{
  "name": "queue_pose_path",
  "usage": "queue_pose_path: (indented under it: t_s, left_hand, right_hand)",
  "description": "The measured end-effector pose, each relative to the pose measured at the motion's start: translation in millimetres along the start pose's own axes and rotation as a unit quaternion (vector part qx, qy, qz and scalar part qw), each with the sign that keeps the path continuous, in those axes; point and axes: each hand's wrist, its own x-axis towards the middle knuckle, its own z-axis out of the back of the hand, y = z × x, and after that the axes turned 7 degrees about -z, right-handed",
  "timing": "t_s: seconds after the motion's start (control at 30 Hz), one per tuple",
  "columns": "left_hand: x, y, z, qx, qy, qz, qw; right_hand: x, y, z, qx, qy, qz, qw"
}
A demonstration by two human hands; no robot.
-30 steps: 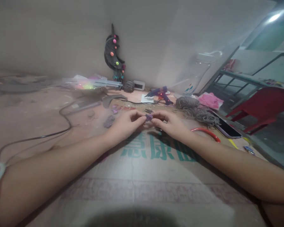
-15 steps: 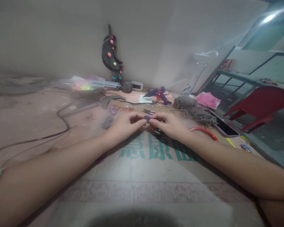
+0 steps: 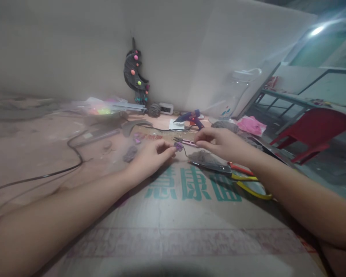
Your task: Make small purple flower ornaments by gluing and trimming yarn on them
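My left hand [image 3: 151, 156] pinches a small purple piece [image 3: 178, 146] just above the cardboard sheet [image 3: 167, 223] with teal characters. A thin thread trails from that piece to the right. My right hand [image 3: 223, 143] has its fingers curled, with the thumb and forefinger closed on the end of small purple thread snips [image 3: 186, 142] that lie beside the piece. Under the right wrist a wad of grey yarn [image 3: 203, 156] rests on a dark tool with red and yellow handles [image 3: 248, 182].
A blue glue gun [image 3: 190, 116] with its black cable [image 3: 75, 152] lies near the wall. A grey yarn heap [image 3: 222, 125] and pink cloth [image 3: 249, 125] sit at right. A black ornament with pompoms [image 3: 134, 75] leans on the wall. A red chair [image 3: 314, 129] stands far right.
My right hand let go of the purple piece and moved right and up to the snips, uncovering the yarn wad and the tool. My left hand keeps its pinch on the piece.
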Motion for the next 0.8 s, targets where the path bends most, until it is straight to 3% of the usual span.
queue_pose_path:
  t_s: [0.07, 0.17, 0.37, 0.47, 0.57, 0.7, 0.8]
  left_hand:
    - [0.5, 2.4, -0.2, -0.009, -0.001, -0.008, 1.000]
    - [0.5, 2.7, -0.3, -0.007, 0.002, -0.009, 1.000]
    - [-0.5, -1.5, -0.4, 0.011, 0.018, -0.001, 1.000]
    - [-0.6, 0.1, -0.6, 0.009, 0.017, -0.004, 1.000]
    - [-0.4, 2.6, -1.1, 0.004, 0.016, -0.007, 1.000]
    - [0.0, 3.6, -1.5, -0.016, 0.013, 0.004, 1.000]
    - [0.4, 2.6, -0.9, -0.004, 0.001, 0.002, 1.000]
  right_hand:
    - [3.6, -10.5, -5.5, -0.040, -0.004, 0.005, 0.999]
    - [10.2, -29.8, -24.8, -0.080, -0.058, 0.017, 0.995]
    - [16.9, -50.4, -52.3, -0.120, -0.033, 0.100, 0.987]
    - [17.2, -49.5, -55.2, -0.138, -0.034, 0.117, 0.983]
    - [16.9, -48.4, -55.4, -0.151, -0.045, 0.087, 0.984]
    - [13.3, -45.3, -49.3, -0.102, -0.118, 0.032, 0.987]
    - [7.3, -37.1, -41.9, -0.075, -0.155, 0.071, 0.983]
